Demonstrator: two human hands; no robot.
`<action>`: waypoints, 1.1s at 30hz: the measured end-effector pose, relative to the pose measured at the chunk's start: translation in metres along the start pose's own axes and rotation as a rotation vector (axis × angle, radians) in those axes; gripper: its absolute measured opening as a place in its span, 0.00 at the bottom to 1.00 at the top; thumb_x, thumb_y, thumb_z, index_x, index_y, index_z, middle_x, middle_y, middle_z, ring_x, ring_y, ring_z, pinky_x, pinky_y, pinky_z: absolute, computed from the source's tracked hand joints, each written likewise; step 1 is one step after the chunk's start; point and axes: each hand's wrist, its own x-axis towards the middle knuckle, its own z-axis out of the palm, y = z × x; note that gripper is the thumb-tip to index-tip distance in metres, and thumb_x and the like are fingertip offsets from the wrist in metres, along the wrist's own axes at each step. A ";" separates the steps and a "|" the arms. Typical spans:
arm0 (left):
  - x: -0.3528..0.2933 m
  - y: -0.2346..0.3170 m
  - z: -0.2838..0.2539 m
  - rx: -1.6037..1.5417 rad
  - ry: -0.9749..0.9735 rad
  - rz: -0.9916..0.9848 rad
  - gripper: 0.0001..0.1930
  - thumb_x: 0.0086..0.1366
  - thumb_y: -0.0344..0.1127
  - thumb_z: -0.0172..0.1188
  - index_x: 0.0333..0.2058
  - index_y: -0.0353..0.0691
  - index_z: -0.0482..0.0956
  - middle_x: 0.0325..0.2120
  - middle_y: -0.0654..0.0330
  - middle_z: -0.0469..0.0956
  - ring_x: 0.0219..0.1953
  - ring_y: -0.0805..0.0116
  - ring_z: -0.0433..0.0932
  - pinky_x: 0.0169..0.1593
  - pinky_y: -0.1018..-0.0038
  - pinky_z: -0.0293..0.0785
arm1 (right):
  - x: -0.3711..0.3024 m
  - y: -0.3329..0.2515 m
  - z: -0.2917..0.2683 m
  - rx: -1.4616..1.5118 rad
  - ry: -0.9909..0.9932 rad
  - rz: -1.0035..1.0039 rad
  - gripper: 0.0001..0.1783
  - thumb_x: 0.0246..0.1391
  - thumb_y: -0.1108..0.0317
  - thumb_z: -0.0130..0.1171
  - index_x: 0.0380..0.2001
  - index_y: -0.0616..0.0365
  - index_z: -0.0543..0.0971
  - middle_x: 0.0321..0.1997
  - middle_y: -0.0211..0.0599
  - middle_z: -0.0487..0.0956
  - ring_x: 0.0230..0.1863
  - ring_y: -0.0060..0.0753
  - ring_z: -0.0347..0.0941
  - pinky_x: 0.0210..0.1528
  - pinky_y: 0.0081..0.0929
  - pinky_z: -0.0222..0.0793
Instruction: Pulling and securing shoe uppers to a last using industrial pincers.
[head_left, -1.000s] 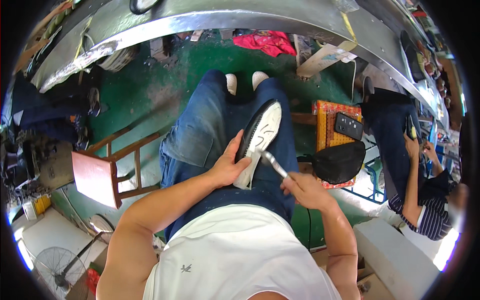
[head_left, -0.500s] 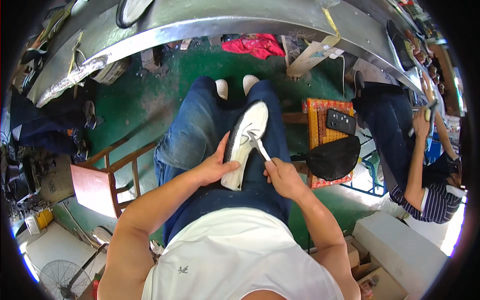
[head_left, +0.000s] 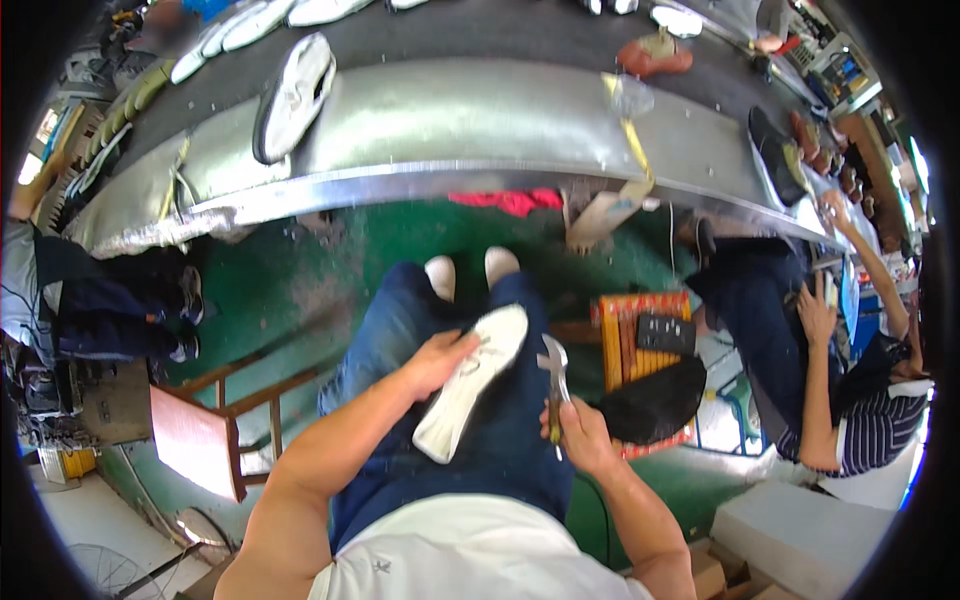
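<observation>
A white shoe (head_left: 462, 398) with a dark edge along its sole is tilted over my lap, its toe toward the bench. My left hand (head_left: 440, 362) grips it from the left side, fingers over the upper by the laces. In my right hand (head_left: 582, 430) is a pair of metal pincers (head_left: 556, 368), closed in the fist around the handles. The hooked jaws point away from me, to the right of the shoe and apart from it. My palm hides part of the handles.
A long metal-edged bench (head_left: 420, 115) crosses ahead, with another white shoe (head_left: 295, 98) on it. At the right, a small stool (head_left: 612, 345) bears a phone (head_left: 667, 333) and a black bag (head_left: 655, 405). A wooden chair (head_left: 198, 432) stands left. A co-worker in a striped shirt (head_left: 880, 430) sits at right.
The pincers have left the shoe's upper and are now apart from it at the right. My left hand has shifted from the heel toward the laces. My view has tilted up, showing more bench.
</observation>
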 end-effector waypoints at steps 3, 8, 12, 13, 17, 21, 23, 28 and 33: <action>-0.043 0.084 0.002 -0.022 -0.042 0.070 0.25 0.75 0.47 0.56 0.60 0.32 0.73 0.49 0.58 0.80 0.48 0.72 0.78 0.54 0.71 0.75 | 0.017 -0.051 -0.024 -0.246 0.082 -0.153 0.19 0.70 0.57 0.52 0.44 0.67 0.77 0.33 0.40 0.83 0.34 0.28 0.82 0.40 0.29 0.76; -0.072 0.293 -0.013 0.260 0.100 0.343 0.37 0.72 0.48 0.60 0.67 0.24 0.61 0.52 0.49 0.79 0.48 0.66 0.80 0.47 0.71 0.80 | 0.073 -0.137 -0.084 -0.667 0.404 -0.454 0.20 0.55 0.61 0.66 0.49 0.60 0.78 0.38 0.47 0.82 0.40 0.55 0.79 0.46 0.45 0.74; -0.024 0.460 -0.041 0.950 0.558 0.758 0.35 0.69 0.60 0.59 0.57 0.29 0.75 0.48 0.54 0.80 0.49 0.67 0.76 0.57 0.70 0.71 | 0.159 -0.182 -0.152 -0.955 0.739 -0.754 0.26 0.53 0.60 0.68 0.52 0.60 0.75 0.45 0.50 0.78 0.47 0.57 0.72 0.54 0.47 0.67; -0.008 0.496 -0.054 0.985 0.619 0.765 0.33 0.70 0.60 0.57 0.54 0.31 0.78 0.45 0.56 0.81 0.45 0.70 0.77 0.53 0.71 0.72 | 0.182 -0.192 -0.171 -1.029 0.796 -0.720 0.27 0.54 0.59 0.67 0.53 0.61 0.75 0.47 0.51 0.78 0.47 0.57 0.73 0.54 0.47 0.67; 0.041 0.587 -0.112 1.526 1.079 0.977 0.32 0.70 0.58 0.56 0.52 0.29 0.77 0.40 0.41 0.83 0.43 0.47 0.82 0.49 0.60 0.76 | 0.256 -0.203 -0.257 -1.120 0.972 -0.666 0.26 0.60 0.57 0.64 0.54 0.63 0.74 0.51 0.54 0.78 0.51 0.58 0.73 0.56 0.48 0.66; 0.062 0.597 -0.177 1.829 1.247 0.957 0.28 0.70 0.51 0.56 0.56 0.30 0.70 0.46 0.36 0.80 0.49 0.37 0.79 0.53 0.53 0.75 | 0.282 -0.204 -0.273 -1.039 1.015 -0.476 0.27 0.62 0.56 0.61 0.56 0.65 0.73 0.53 0.57 0.77 0.54 0.61 0.73 0.58 0.47 0.67; 0.068 0.592 -0.220 1.928 1.292 0.882 0.27 0.70 0.50 0.58 0.54 0.31 0.70 0.47 0.39 0.80 0.52 0.40 0.78 0.56 0.53 0.73 | 0.280 -0.207 -0.269 -1.021 0.989 -0.421 0.28 0.62 0.55 0.61 0.56 0.66 0.72 0.53 0.58 0.77 0.54 0.62 0.73 0.58 0.47 0.67; 0.109 0.520 -0.356 2.459 1.336 0.476 0.35 0.69 0.52 0.57 0.65 0.31 0.63 0.65 0.48 0.67 0.71 0.51 0.60 0.71 0.50 0.55 | 0.282 -0.214 -0.265 -0.990 0.957 -0.402 0.27 0.61 0.58 0.62 0.55 0.67 0.72 0.51 0.58 0.77 0.53 0.61 0.74 0.57 0.46 0.68; 0.133 0.467 -0.412 2.432 1.012 0.759 0.30 0.67 0.48 0.57 0.63 0.35 0.71 0.62 0.47 0.72 0.67 0.49 0.67 0.69 0.49 0.61 | 0.282 -0.214 -0.268 -0.945 0.988 -0.323 0.26 0.59 0.60 0.64 0.55 0.65 0.72 0.47 0.55 0.78 0.49 0.55 0.76 0.54 0.42 0.69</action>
